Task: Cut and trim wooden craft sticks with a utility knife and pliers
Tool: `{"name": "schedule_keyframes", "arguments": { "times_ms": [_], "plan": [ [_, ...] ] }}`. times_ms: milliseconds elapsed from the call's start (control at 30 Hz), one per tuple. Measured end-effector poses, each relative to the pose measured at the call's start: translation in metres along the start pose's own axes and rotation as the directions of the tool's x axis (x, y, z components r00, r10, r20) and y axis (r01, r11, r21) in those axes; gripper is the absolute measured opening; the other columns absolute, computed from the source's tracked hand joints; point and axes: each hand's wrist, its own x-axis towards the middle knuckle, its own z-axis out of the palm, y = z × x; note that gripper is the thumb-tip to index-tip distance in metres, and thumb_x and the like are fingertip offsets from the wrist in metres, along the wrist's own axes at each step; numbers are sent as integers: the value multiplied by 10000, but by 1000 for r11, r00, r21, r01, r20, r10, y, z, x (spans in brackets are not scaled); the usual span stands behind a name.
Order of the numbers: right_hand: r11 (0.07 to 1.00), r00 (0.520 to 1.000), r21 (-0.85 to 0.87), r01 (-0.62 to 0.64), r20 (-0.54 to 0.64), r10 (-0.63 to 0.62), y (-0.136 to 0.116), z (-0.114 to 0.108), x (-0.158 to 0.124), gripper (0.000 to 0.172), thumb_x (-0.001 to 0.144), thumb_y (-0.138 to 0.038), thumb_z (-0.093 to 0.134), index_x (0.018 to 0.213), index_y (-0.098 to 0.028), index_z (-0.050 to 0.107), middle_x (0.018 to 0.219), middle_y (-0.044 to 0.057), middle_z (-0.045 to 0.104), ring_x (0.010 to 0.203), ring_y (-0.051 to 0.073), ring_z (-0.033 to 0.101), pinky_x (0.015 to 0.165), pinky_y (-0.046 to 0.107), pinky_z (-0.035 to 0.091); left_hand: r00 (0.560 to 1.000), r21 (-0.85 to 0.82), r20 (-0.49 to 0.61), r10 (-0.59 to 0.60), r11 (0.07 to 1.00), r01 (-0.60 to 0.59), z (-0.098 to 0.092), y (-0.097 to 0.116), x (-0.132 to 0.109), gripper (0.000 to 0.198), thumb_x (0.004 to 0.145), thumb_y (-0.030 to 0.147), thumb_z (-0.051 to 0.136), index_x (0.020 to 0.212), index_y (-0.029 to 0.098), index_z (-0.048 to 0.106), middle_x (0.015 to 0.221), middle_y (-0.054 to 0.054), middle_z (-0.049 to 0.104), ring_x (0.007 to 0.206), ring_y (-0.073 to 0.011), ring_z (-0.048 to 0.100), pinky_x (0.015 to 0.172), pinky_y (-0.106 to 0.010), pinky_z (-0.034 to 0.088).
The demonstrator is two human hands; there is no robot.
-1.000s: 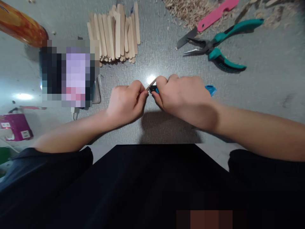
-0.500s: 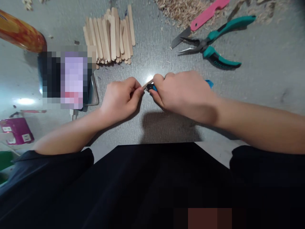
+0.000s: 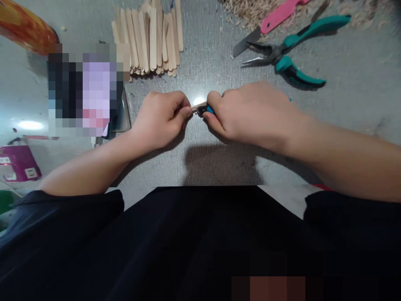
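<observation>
Between my two hands runs a thin wooden stick (image 3: 194,108). My left hand (image 3: 164,117) pinches its left end between thumb and fingertips. A small blue and black tool (image 3: 209,109) is wrapped in my right hand (image 3: 253,115), its dark metal head touching or very near the stick; most of its body is hidden under my fingers. Beyond my left hand lies a pile of flat wooden sticks (image 3: 153,42). Teal-handled pliers (image 3: 277,53) rest with their jaws apart beyond my right hand, beside a pink-handled knife (image 3: 275,19).
Wood shavings (image 3: 247,10) are heaped at the far right. To the left are an orange container (image 3: 26,25), a blurred-out device (image 3: 95,96) with a cable, and a purple power socket (image 3: 20,163). The near table edge (image 3: 206,185) meets my dark shirt.
The view has shifted a little, so most table items sit higher in the picture. My right hand has turned slightly and now covers more of the blue tool. Both hands keep their hold.
</observation>
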Motion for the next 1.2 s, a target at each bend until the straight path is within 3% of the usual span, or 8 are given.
{"name": "schedule_keyframes", "arguments": {
  "times_ms": [200,533,733,833,933,1067,1200],
  "plan": [
    [999,1000,-47,8,-15,-9,3,0,0,618,1194,-526,306,1487,-215,753,1067,210,878,812,389,734,714,449,349,999,-25,37,-13,1000,14,-2,1,2,254,1141,362,681,916,250,721,727,-20,737,907,-235,785,924,-418,634],
    [1000,999,-3,22,23,-22,14,-3,6,620,1174,-582,349,1415,-247,813,997,178,865,836,373,705,725,441,358,1000,-39,31,4,999,-3,-1,-3,6,266,1100,347,706,846,272,727,684,-31,722,839,-277,784,848,-456,650],
    [997,997,-21,72,29,-72,24,-6,2,574,1196,-539,413,1262,-168,847,836,172,793,698,271,603,704,443,266,1000,-12,19,-22,1000,23,-4,-2,11,258,1072,264,708,816,240,719,691,-24,706,850,-240,755,856,-425,616],
    [999,999,-2,41,-21,-41,19,-4,-1,596,1204,-512,389,1325,-116,816,946,222,834,756,282,650,713,450,267,999,-19,41,-33,999,33,-4,-1,10,286,1109,284,674,832,236,726,698,-32,720,860,-239,755,822,-429,605],
    [997,998,80,-4,-55,9,15,1,0,617,1201,-575,349,1352,-195,812,991,204,862,835,352,709,710,445,324,1000,-41,24,0,999,1,-3,-3,8,279,1118,329,670,863,246,743,722,-40,739,906,-266,780,832,-447,614],
    [976,995,219,-2,-94,23,16,9,3,587,1180,-683,380,1248,-304,824,827,149,811,831,395,722,671,453,391,999,-81,14,37,996,-35,0,-8,4,249,1129,393,683,947,249,772,780,-53,773,1017,-310,809,925,-469,623],
    [984,992,180,16,-125,7,17,13,3,575,1187,-698,387,1171,-302,803,782,147,769,775,378,696,649,447,357,998,-83,4,56,995,-55,2,-12,3,224,1121,381,687,956,264,785,817,-62,794,1007,-313,807,919,-473,621]
  ]
}}
